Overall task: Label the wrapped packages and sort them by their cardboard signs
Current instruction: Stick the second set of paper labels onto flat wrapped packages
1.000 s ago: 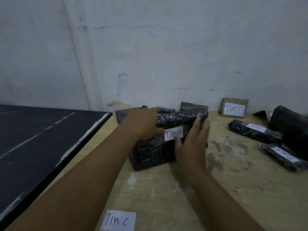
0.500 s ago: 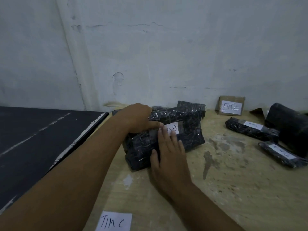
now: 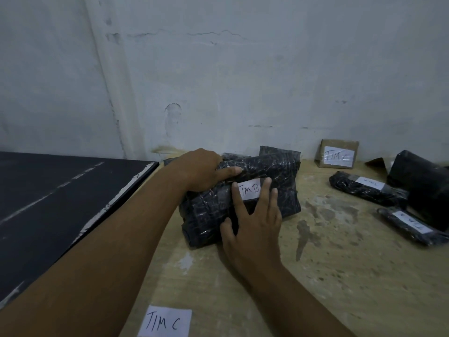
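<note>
1. The wooden table fills the lower right of the frame.
2. The black wrapped package sits mid-frame on a stack of others.
3. The left hand curls over its left end, gripping it.
4. The right hand lies flat, fingers spread wide, holding nothing.
5. The small "TIM B" label should be rubbed flat, I think.

Black plastic film, glossy and crinkled, on the wrapped packages at centre, catching small glints. White matt paper label on top, inked by hand. Same shiny wrap on two slimmer packages at 3 o'clock. Brown matt cardboard sign at 2 o'clock, its white paper under glossy clear tape. Pale wood bench, rough, stained and scuffed. Loose white paper slip at 6 o'clock. Dark matt board at 9 o'clock, edge chipped. Whitewashed wall, chalky, cracked.
</note>
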The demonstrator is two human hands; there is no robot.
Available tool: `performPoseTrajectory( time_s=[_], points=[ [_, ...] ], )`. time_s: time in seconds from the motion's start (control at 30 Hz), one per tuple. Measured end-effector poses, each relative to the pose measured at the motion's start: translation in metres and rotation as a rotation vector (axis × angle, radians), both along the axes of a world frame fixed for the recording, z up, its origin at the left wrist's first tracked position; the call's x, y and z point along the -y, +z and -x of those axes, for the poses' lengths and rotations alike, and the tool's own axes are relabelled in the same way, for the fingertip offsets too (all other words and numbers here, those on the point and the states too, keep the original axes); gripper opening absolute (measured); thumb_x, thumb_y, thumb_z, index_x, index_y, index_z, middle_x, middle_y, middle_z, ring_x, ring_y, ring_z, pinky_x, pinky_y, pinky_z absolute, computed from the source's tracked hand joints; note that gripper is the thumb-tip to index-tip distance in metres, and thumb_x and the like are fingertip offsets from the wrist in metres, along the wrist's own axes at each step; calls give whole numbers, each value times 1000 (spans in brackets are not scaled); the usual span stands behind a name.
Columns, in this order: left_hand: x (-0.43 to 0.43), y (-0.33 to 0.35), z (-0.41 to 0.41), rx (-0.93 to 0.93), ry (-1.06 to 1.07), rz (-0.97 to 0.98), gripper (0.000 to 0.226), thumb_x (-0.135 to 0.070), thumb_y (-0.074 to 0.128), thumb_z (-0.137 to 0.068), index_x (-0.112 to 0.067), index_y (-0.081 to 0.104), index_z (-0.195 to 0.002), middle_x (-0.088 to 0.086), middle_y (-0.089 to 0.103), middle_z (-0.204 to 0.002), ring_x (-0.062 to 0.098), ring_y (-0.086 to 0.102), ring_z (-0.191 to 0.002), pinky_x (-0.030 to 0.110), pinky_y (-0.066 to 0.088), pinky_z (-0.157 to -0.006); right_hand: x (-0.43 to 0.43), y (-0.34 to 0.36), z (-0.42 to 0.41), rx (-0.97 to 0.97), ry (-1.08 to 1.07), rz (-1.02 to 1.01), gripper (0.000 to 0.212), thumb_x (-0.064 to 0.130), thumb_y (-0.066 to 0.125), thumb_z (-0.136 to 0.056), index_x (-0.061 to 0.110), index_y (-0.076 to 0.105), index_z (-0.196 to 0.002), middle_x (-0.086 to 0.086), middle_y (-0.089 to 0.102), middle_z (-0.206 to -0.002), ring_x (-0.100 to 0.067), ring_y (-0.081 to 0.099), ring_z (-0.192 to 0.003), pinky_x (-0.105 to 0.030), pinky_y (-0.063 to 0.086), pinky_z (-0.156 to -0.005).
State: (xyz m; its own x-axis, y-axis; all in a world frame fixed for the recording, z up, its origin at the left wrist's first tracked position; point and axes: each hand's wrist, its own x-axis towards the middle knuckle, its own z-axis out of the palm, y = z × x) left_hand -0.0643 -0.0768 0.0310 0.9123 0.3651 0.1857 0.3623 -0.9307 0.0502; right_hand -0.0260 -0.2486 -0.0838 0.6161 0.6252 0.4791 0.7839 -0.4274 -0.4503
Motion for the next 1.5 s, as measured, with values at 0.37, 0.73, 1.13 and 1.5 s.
performPoseTrajectory(
  time_s=[0.37,0.73,1.13,1.5],
  points=[
    [6,2,4,1,8,-5,83,-85,24,-82,-16,65,-104,4,66,-85,18,62,-76,39,54,-76,5,4,6,6,42,-24,66,46,43,-91,49,23,-154,1,-34,-161,-27,-26,-150,-53,1,-121],
    [15,6,10,-44,39,12,96,-89,37,-68,-12,62,-121,4,65,-84,14,60,-74,31,47,-65,13,5,-6,-39,-74,48,68,41,41,-94,58,9,-151,-4,-35,-160,-31,-23,-150,-53,3,-120],
    [13,9,7,-87,79,72,82,-63,80,-68,-15,59,-131,5,69,-117,24,63,-102,40,52,-90,20,8,-33,-187,-249,139,72,43,37,-97,55,-7,-152,-10,-25,-163,-36,-12,-151,-55,10,-120],
    [14,9,9,-62,76,113,84,-59,83,-67,-13,58,-133,5,68,-120,24,62,-104,37,51,-87,15,8,-26,-45,-148,86,81,41,45,-92,53,-5,-153,-6,-29,-162,-34,-14,-151,-55,10,-120]
  ],
)
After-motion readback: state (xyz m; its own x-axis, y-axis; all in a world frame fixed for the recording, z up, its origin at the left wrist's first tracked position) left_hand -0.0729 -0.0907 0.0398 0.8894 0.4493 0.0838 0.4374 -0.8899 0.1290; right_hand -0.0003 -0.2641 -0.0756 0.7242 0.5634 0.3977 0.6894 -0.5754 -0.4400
